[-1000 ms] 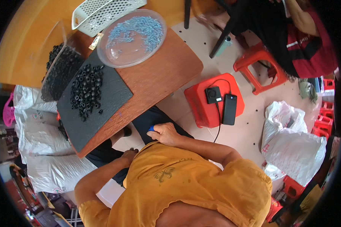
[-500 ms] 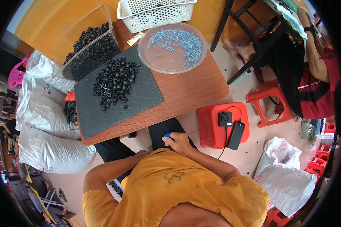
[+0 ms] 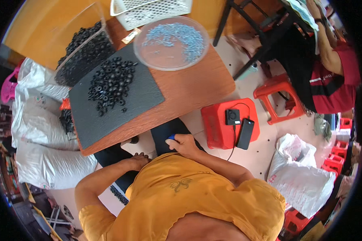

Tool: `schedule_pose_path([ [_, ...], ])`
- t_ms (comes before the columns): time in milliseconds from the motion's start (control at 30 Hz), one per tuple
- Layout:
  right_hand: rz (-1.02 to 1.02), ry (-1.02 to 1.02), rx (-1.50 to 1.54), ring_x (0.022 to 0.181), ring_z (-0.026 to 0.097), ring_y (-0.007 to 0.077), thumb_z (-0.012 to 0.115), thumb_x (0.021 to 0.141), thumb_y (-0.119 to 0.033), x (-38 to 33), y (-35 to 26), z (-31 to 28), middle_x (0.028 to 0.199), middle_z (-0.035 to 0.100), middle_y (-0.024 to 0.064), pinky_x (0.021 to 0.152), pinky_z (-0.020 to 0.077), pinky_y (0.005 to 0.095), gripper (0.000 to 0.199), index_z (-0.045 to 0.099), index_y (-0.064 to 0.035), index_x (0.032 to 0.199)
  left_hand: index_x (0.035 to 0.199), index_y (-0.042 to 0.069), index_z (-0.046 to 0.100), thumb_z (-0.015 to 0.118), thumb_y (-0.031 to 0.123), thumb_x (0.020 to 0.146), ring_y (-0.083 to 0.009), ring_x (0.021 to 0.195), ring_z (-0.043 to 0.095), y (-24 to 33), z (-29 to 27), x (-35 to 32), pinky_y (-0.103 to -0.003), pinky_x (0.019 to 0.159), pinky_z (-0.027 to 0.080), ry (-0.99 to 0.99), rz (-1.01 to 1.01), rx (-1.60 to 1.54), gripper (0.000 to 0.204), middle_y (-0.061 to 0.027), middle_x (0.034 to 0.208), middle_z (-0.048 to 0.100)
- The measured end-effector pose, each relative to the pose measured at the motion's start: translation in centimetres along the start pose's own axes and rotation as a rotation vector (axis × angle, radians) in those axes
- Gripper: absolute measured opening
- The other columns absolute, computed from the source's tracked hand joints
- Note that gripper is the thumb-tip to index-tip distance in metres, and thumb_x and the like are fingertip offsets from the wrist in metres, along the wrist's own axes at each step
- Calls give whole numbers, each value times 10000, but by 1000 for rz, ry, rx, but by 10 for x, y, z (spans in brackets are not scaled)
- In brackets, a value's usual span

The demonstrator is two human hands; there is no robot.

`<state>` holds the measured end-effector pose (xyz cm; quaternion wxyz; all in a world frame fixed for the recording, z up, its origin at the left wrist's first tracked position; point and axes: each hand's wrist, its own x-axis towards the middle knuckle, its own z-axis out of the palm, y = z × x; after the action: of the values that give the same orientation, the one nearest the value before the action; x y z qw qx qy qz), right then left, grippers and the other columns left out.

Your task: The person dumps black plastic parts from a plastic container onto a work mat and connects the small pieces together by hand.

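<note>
My right hand (image 3: 184, 145) is closed over my right thigh, near the table's front edge. A small blue object (image 3: 172, 137) pokes out beside its thumb; its kind is mostly hidden by the fingers. Low over my lap, at the hem of my yellow shirt, my left hand (image 3: 140, 161) shows short, slightly parted fingers with nothing visible in them. On the table in front, a heap of black beads (image 3: 112, 82) lies on a dark grey mat (image 3: 142, 104). Behind the mat's right corner, a round clear lid-like tray (image 3: 159, 61) carries many small light-blue pieces (image 3: 193, 46).
A clear bin (image 3: 86, 50) of black beads and a white perforated basket (image 3: 155, 15) stand at the table's back. Right of the table, a red stool (image 3: 211, 126) bears a black box-shaped device and a phone-like slab. White sacks (image 3: 48, 166) line the left; a co-worker (image 3: 334, 86) sits far right.
The whole view has shifted, so the table and stool sit slightly more to the left and higher. My left hand has come out from behind the shirt; the right still grips the blue object.
</note>
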<state>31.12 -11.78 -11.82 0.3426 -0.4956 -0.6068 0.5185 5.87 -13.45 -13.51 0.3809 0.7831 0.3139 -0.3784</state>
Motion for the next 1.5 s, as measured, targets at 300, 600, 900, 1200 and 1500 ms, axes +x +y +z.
schedule_pose_path([
  [300, -27, 31, -14, 507, 590, 163, 658, 839, -238, 1, -3, 2, 577, 617, 78, 475, 444, 314, 328, 594, -8, 614, 1097, 129, 572, 535, 261, 813, -298, 1103, 441, -14, 33, 18, -509, 851, 346, 194, 40, 172, 316, -98, 1125, 511],
  [600, -50, 93, -77, 525, 595, 272, 628, 844, -317, 2, -1, 0, 554, 597, 91, 498, 450, 378, 419, 503, -39, 557, 1270, 134, 513, 577, 323, 840, -381, 1210, 419, -31, 13, 23, -592, 956, 323, -46, -11, -310, 474, -162, 1290, 481],
  [900, 134, 61, -47, 525, 626, 238, 665, 813, -248, -1, -13, -4, 595, 635, 103, 473, 464, 349, 363, 554, -24, 551, 1196, 134, 552, 440, 276, 906, -330, 1120, 518, -19, 14, 42, -624, 858, 335, 82, -100, 194, 342, -137, 1166, 576],
  [1200, -89, -193, -184, 618, 588, 293, 664, 805, -180, 9, -64, -20, 698, 602, 156, 551, 443, 369, 208, 618, 9, 732, 919, 31, 623, 514, 170, 794, -286, 766, 598, 0, 2, -4, -485, 755, 443, 839, -52, 334, 216, -107, 785, 613],
  [1500, -614, 129, -317, 651, 550, 243, 685, 732, 14, 69, -139, -3, 744, 587, 102, 541, 417, 319, 156, 634, 5, 880, 867, -50, 604, 571, -111, 617, -286, 606, 558, 33, -77, -127, -356, 553, 458, 1620, 216, -190, 260, -138, 718, 575],
])
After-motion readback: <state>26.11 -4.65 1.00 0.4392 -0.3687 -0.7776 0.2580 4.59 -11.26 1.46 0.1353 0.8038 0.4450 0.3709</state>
